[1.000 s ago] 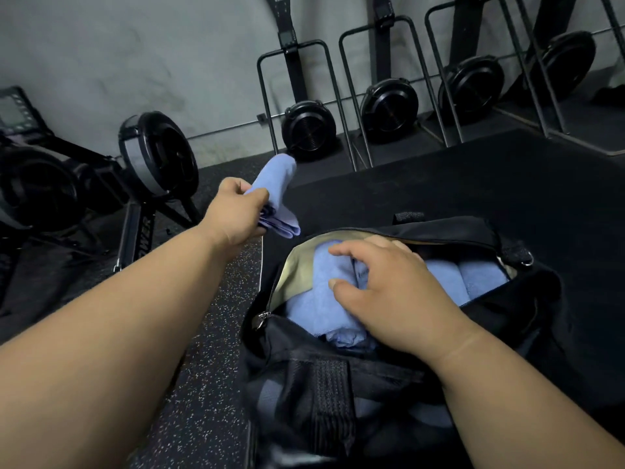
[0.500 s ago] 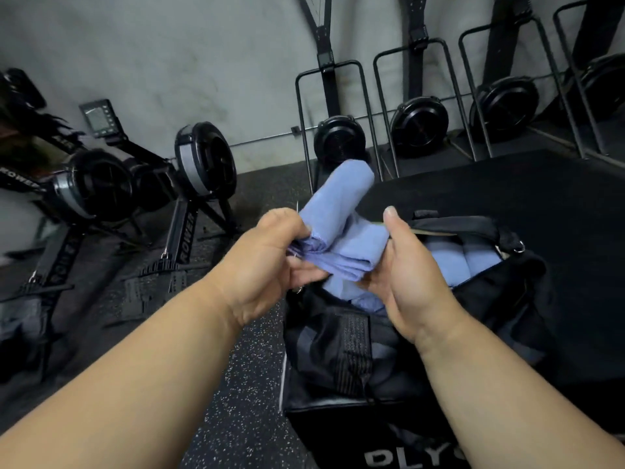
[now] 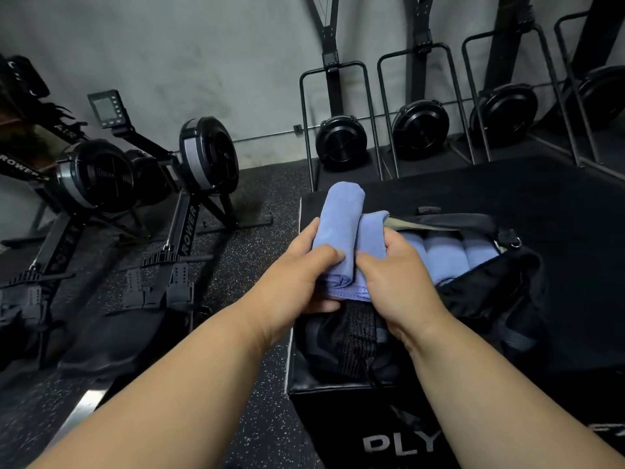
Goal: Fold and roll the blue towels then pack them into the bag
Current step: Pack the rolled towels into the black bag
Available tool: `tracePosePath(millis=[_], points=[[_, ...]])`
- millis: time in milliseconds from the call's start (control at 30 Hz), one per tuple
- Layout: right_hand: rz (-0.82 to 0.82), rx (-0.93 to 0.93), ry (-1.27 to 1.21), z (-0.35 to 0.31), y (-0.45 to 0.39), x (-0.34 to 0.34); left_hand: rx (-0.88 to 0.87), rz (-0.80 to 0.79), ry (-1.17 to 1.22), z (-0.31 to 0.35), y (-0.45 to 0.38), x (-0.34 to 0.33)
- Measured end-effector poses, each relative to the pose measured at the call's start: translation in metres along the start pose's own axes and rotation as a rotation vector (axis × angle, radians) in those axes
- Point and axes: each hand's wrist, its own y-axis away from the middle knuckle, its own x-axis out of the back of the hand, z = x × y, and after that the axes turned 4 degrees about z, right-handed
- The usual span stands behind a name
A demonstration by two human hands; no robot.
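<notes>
You had both hands on one blue towel [image 3: 341, 231], held just above the near-left end of the open black bag [image 3: 500, 286]. Your left hand [image 3: 297, 286] wrapped the rolled part, thumb across the top, fingers curled under. Your right hand [image 3: 395, 275] pinched the looser fold beside it. The roll looked only partly tight, so that one wasn't finished. Three rolled towels [image 3: 446, 255] already lay side by side inside the bag, toward the far right. The bag sat on a black plyo box [image 3: 372, 434]. Rowing machines [image 3: 189, 184] stood left. Left to do, by my read: finish this roll and pack it; couldn't tell if more towels remained.
</notes>
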Motion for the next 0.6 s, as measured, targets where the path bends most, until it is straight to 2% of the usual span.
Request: tracePosePath(millis=[67, 133, 233, 333, 433, 500, 600], points=[[0.023, 0.005, -0.012, -0.001, -0.001, -0.001, -0.028, 0.088, -0.038, -0.003, -0.003, -0.001], [0.003, -0.05, -0.102, -0.002, -0.004, -0.003, -0.092, 0.164, -0.22, -0.003, -0.004, 0.0], [-0.044, -0.165, -0.232, 0.001, -0.009, -0.003, -0.212, 0.18, -0.557, -0.001, -0.002, -0.001], [-0.015, -0.169, -0.242, 0.006, -0.014, 0.0, -0.302, 0.158, -0.683, 0.001, -0.003, -0.009], [0.018, -0.171, -0.209, 0.003, -0.018, 0.005, -0.236, 0.032, -0.514, -0.005, -0.01, -0.009], [0.059, -0.16, -0.12, 0.0, -0.023, 0.013, -0.197, 0.026, -0.458, -0.011, -0.018, -0.002], [0.125, -0.142, -0.027, -0.001, -0.026, 0.026, -0.173, 0.051, -0.808, -0.02, -0.03, 0.004]])
